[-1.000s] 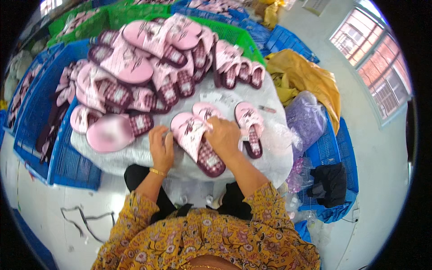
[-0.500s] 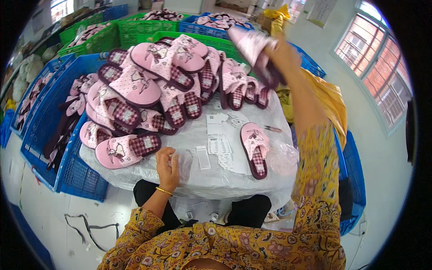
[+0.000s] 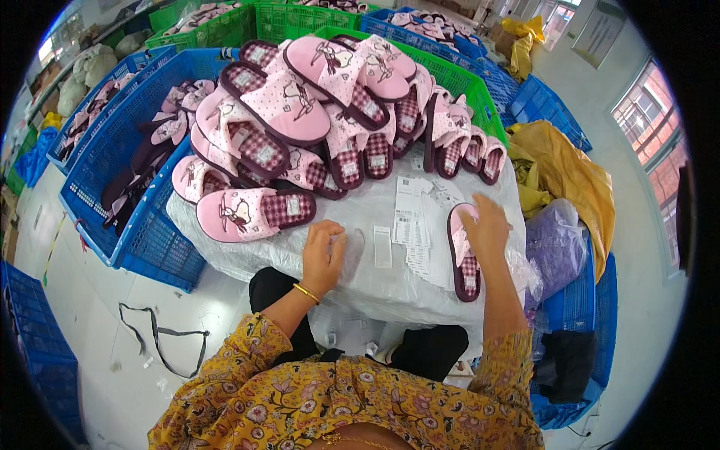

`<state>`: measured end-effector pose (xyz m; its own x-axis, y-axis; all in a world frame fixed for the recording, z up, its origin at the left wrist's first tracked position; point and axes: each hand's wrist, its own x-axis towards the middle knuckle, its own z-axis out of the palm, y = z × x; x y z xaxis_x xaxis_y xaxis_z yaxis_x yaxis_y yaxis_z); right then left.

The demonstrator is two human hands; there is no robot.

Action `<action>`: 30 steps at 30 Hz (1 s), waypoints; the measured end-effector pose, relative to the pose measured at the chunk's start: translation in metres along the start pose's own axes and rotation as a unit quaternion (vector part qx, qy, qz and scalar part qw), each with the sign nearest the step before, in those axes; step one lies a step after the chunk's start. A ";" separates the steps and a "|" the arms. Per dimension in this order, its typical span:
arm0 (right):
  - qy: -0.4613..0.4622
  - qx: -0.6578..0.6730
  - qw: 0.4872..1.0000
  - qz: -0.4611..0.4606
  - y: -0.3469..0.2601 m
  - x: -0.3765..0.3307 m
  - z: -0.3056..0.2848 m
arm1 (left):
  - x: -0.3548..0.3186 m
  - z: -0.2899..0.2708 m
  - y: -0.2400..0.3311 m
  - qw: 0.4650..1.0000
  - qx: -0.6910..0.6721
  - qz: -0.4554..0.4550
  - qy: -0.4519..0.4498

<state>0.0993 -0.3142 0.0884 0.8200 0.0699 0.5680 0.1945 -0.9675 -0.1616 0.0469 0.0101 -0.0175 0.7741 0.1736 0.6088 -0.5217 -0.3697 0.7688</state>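
A pink slipper (image 3: 466, 259) with a dark maroon sole and checked lining lies alone at the right of the wrapped table (image 3: 360, 296). Over its toe end is my right hand (image 3: 489, 229), slightly blurred, thumb and fingers apart. My left hand (image 3: 324, 259), a gold bangle at its wrist, rests on the near side of the table with curled fingers; their inside is hidden. Beside it lies a white card (image 3: 382, 247). Printed paper labels (image 3: 412, 217) are spread between that card and the slipper. A heap of matching slippers (image 3: 292, 109) covers the table's far left.
Blue crates (image 3: 161, 240) holding slippers stand at the left, green crates (image 3: 289, 22) behind. To the right are a yellow cloth (image 3: 577, 180), a purple plastic bag (image 3: 555, 240) and another blue crate (image 3: 607, 300). A black strap (image 3: 157, 330) lies on the floor.
My right hand has come down from the upper right to the lone slipper; the slippers it held are out of it, their resting place unclear. The view has shifted; my left hand stays on the table.
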 end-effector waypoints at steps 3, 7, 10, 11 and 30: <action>-0.118 -0.061 0.979 0.154 -0.003 -0.033 -0.013 | 0.001 0.002 0.004 1.000 -0.004 0.015 -0.002; -0.022 -0.094 0.982 0.165 0.006 -0.052 -0.013 | 0.000 0.009 -0.004 1.000 -0.002 0.016 -0.018; -0.097 0.008 0.962 0.255 -0.010 -0.057 -0.012 | 0.000 0.000 -0.013 0.999 0.033 0.029 -0.004; -0.101 -0.028 0.966 0.238 -0.007 -0.063 -0.006 | 0.001 0.000 -0.012 0.999 0.030 0.028 -0.006; 0.028 0.637 0.758 0.138 -0.155 0.035 0.024 | 0.002 0.005 0.008 1.000 -0.012 -0.001 -0.015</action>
<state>0.1112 -0.1559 0.1138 0.9069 -0.1374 0.3984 0.4109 0.0782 -0.9083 0.0455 0.0030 -0.0109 0.7854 0.1475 0.6012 -0.5277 -0.3481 0.7748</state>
